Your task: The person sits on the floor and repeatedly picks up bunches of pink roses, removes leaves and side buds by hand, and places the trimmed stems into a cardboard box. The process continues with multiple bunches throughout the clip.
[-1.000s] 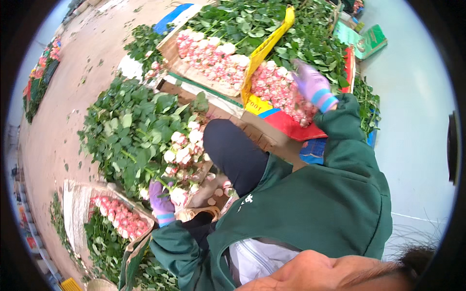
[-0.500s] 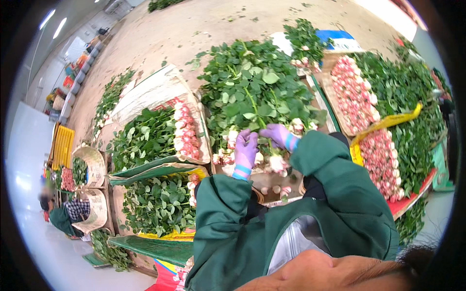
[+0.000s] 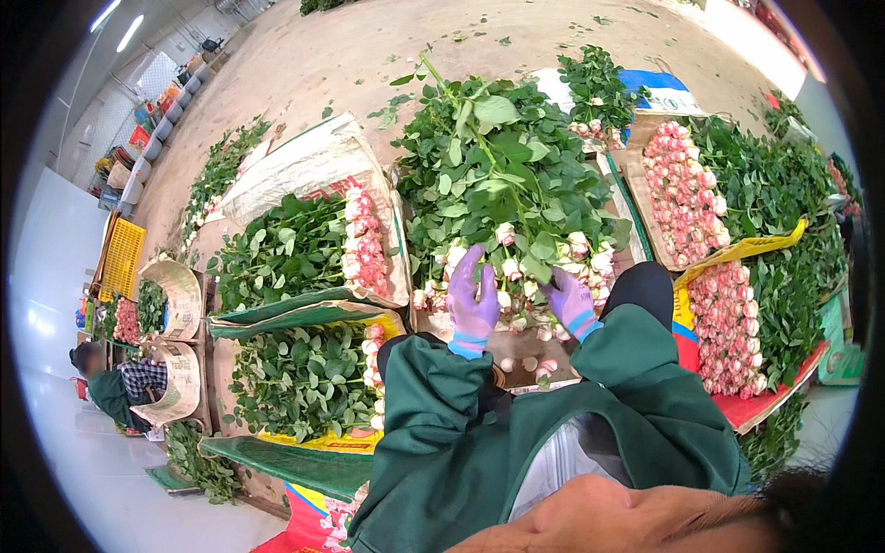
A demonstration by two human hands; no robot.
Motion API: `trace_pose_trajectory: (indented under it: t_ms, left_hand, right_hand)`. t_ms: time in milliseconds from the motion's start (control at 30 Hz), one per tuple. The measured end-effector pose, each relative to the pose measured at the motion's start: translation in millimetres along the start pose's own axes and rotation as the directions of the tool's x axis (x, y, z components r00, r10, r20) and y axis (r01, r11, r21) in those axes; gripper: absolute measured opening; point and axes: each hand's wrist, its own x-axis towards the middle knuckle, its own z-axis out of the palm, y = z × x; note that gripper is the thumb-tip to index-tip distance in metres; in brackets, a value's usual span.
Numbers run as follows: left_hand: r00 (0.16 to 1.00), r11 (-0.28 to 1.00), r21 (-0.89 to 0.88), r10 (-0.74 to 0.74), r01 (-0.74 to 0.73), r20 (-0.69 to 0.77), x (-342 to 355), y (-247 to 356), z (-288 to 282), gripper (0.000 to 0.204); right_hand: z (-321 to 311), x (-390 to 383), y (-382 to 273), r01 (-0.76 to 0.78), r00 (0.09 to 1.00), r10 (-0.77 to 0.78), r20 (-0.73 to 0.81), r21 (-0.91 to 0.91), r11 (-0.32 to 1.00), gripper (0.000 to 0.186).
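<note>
A heap of long-stemmed roses with dense green leaves [image 3: 516, 170] lies in front of me, its pale pink and white rose heads [image 3: 579, 244] toward my body. On top of it, one rose stem [image 3: 479, 140] slants up and away past the other leaves. My left hand [image 3: 474, 302], in a thin purple glove, is open with fingers spread beside the near rose heads. Also gloved, my right hand [image 3: 572, 302] has its fingers apart by a drooping leaf [image 3: 542, 263] and the blooms; whether it touches them I cannot tell. Loose rose heads [image 3: 546, 367] lie just below my hands.
To my left, bundled roses [image 3: 364, 244] sit between sheet dividers [image 3: 286, 309]. On the right are more rows of pink roses [image 3: 682, 184] and a yellow sheet [image 3: 751, 241]. A person [image 3: 120, 392] sits at far left near a yellow crate [image 3: 122, 258]. Leaf scraps litter the floor [image 3: 369, 55].
The rose stem that was between my hands now lies farther forward on the heap. My hands have drawn apart, the right one moving nearer to me and opening.
</note>
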Motion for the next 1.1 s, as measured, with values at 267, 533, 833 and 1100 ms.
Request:
trace_pose_trajectory:
  t_ms: [267,533,833,1100]
  left_hand:
    - [0.992,0.939,-0.333,-0.114,0.087,-0.061,-31,41,-7,0.03]
    - [0.961,0.829,-0.537,0.0,0.155,0.277,-43,129,36,0.039]
    - [0.906,0.769,-0.614,0.113,0.18,0.407,-39,155,86,0.05]
    - [0.934,0.877,-0.364,-0.216,0.314,0.285,-32,89,93,0.04]
  right_hand:
    - [-77,16,-125,-0.27,0.911,-0.074,0.405,0.723,0.636,0.025]
    - [-125,21,-123,-0.671,0.707,-0.317,0.632,0.741,-0.021,0.041]
    - [-158,-16,-116,-0.331,0.895,-0.355,0.269,0.935,-0.125,0.032]
    - [-221,41,-67,0.094,0.984,-0.18,0.007,0.833,0.545,0.025]
